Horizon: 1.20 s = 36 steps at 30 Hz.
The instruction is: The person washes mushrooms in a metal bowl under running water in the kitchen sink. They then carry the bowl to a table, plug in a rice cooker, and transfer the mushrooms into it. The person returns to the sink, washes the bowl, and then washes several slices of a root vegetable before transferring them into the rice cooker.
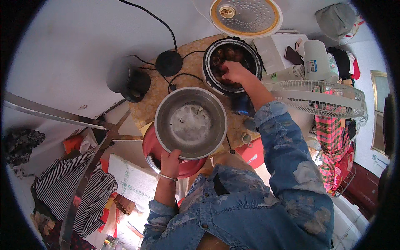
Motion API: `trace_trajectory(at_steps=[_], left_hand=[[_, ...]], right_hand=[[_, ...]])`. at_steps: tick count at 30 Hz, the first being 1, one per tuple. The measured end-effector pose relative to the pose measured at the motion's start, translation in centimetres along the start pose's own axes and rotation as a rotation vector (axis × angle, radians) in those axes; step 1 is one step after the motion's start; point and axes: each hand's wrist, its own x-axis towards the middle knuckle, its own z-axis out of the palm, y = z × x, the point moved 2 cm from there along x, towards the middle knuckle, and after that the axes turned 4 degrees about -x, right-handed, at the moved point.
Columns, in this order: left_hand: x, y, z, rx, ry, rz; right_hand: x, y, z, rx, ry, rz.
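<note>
My left hand (170, 163) grips the near rim of a round metal bowl (216, 125), thumb over the edge. A little whitish residue and a few small bits lie on the bowl's bottom. Partly under the bowl is a red basin (151, 139). My right hand (235, 73) reaches down into an open electric cooker (205, 73), its fingers among dark brown, roundish food pieces (230, 53). Whether the fingers have closed on a piece cannot be made out. The cooker's perforated inner lid (253, 20) stands raised behind the pot.
On the patterned tabletop (150, 107) are a black kettle (136, 82), a round black base (168, 63) and loose cables. A small glass (246, 138) stands near the front edge. To the right is a white fan (318, 98); a metal frame (56, 111) stands at left.
</note>
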Motion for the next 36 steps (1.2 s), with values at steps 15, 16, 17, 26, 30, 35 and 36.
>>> trace_trajectory(at_steps=[15, 16, 17, 26, 30, 35, 36], left_hand=[[0.1, 0.2, 0.1, -0.006, 0.006, -0.003], [-0.1, 0.3, 0.1, 0.001, 0.008, 0.003], [-0.2, 0.3, -0.1, 0.008, 0.010, 0.008], [-0.4, 0.6, 0.2, -0.052, 0.004, -0.014], [-0.3, 0.5, 0.0, -0.022, 0.009, -0.028], [-0.2, -0.4, -0.5, -0.031, 0.062, 0.036], [-0.1, -0.4, -0.3, -0.031, 0.049, 0.034]], right_hand=[[-0.1, 6.8, 3.8, -0.429, -0.376, 0.236], [-0.2, 5.7, 2.7, -0.446, -0.381, 0.215], [0.0, 4.6, 1.2, -0.427, -0.345, 0.250], [4.0, 0.3, -1.2, 0.148, 0.287, 0.313], [4.5, 1.2, 1.4, 0.220, 0.521, 0.382], [3.6, 2.4, 0.3, 0.111, 0.549, 0.414], [3.4, 4.6, 0.3, 0.062, 0.573, 0.448]])
